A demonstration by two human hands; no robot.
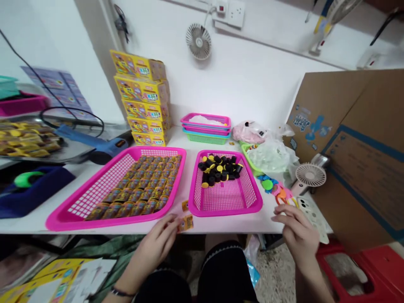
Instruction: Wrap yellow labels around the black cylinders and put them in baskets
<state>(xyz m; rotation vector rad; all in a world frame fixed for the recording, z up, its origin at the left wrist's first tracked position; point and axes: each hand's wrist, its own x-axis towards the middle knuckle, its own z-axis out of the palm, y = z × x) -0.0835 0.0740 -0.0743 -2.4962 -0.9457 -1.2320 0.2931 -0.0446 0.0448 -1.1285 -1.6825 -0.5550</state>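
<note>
The left hand (161, 236) pinches a small printed label (188, 222) at the front edge of the counter (185, 185), near a pink basket (225, 212) holding black-and-yellow pieces (219, 168). Over by the handheld fan (311, 174), the right hand (298, 231) half-curls (whether around anything, I can't tell from here).

The scene is brightly and evenly lit, and a pale cast is shared by the white wall (259, 71) and the desk (181, 189). A faint, soft shadow is thrown beneath the wall fan (198, 41). Below the desk's front edge, the black clothing (227, 273) is sunk in dimness. At that edge, fine print on the small printed piece (188, 221) is blurred. Beyond the left edge, yellow pieces (28, 141) are smeared; toward the sides, shapes are stretched by wide-angle distortion.
</note>
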